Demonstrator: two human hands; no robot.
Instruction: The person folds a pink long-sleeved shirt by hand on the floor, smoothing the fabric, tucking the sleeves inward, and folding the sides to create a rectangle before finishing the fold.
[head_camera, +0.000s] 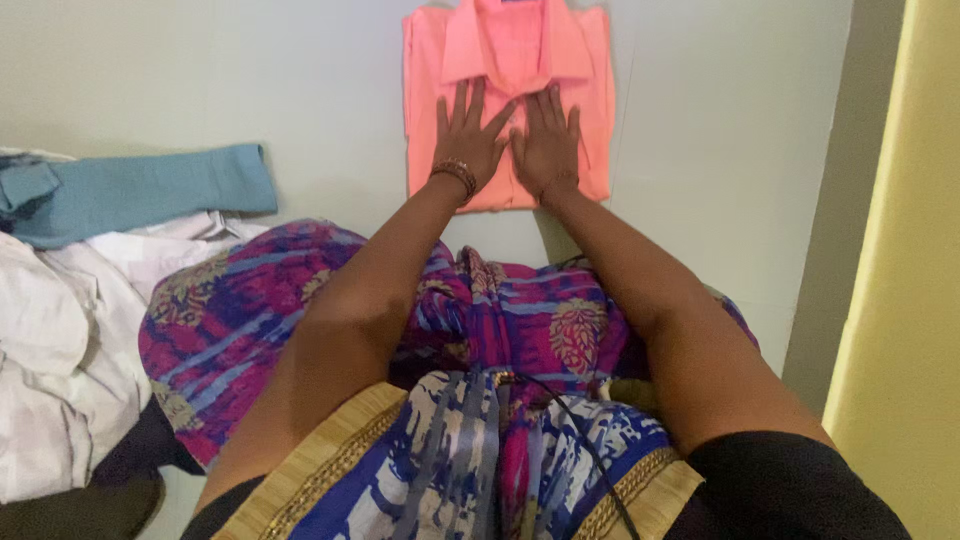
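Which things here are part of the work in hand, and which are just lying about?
In hand: folded pink shirt, left hand and right hand flat on it.
Lying about: blue garment, white clothes, dark cloth.

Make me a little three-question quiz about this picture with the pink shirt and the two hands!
1. True or false: both hands lie flat, palms down, on the folded pink shirt.
2. Which hand wears a bracelet at the wrist? A) left hand B) right hand C) neither
3. Fill in: the garment lying at the left, beside the white clothes, is coloured ____ (blue garment).

Key:
1. True, fingers spread, the two hands side by side.
2. A, the left wrist carries a beaded bracelet.
3. Blue.
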